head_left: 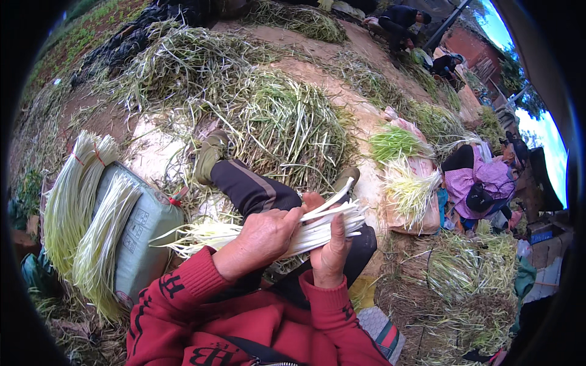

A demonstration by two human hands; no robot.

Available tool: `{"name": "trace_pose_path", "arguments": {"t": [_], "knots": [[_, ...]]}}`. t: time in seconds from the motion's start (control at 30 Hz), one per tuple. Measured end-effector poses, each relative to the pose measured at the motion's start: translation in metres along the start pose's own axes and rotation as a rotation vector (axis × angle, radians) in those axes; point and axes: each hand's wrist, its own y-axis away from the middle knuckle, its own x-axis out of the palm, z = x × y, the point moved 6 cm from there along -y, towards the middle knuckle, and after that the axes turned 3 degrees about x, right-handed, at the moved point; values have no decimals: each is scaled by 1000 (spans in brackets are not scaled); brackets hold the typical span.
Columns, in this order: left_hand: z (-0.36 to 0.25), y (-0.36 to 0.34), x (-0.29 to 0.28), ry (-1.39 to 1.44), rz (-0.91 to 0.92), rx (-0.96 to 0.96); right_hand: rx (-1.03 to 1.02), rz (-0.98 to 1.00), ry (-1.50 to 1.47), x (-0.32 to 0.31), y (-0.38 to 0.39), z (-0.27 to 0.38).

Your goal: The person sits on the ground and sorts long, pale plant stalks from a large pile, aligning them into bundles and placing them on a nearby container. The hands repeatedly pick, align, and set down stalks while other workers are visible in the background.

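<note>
Over my lap lies a bundle of long, pale blanched chives point(207, 236), white at the stem ends and yellowish at the leaf tips. My left hand point(262, 233) is closed around the middle of it, knuckles up. Cupped under the white ends, my right hand point(330, 253) grips them with its thumb raised along the side. One stalk point(334, 196) slants up out of the bundle between the two hands. To my left, tied bundles point(73, 201) and a looser bundle point(110, 232) of the same chives rest on a pale, block-like package point(149, 229).
Heaps of trimmed leaves point(290, 125) cover the ground ahead, with another heap point(464, 280) at right. Green and pale chives point(412, 189) lie on a sack by a person in a checked top point(485, 183). Other people point(400, 21) crouch farther off.
</note>
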Motion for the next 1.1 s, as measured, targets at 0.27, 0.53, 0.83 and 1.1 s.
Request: {"name": "trace_pose_path", "arguments": {"t": [0.27,0.53,0.83,1.1], "knots": [[-32,30,39,-16,-63,93,-25,-2,99,-37,20,14],[-18,92,48,-135,46,121,-204,-512,-46,-167,2,97],[23,157,1,139,191,-71,-141,-416,29,-284,20,148],[132,192,-61,84,-169,-459,-104,-722,310,-310,34,142]]}}
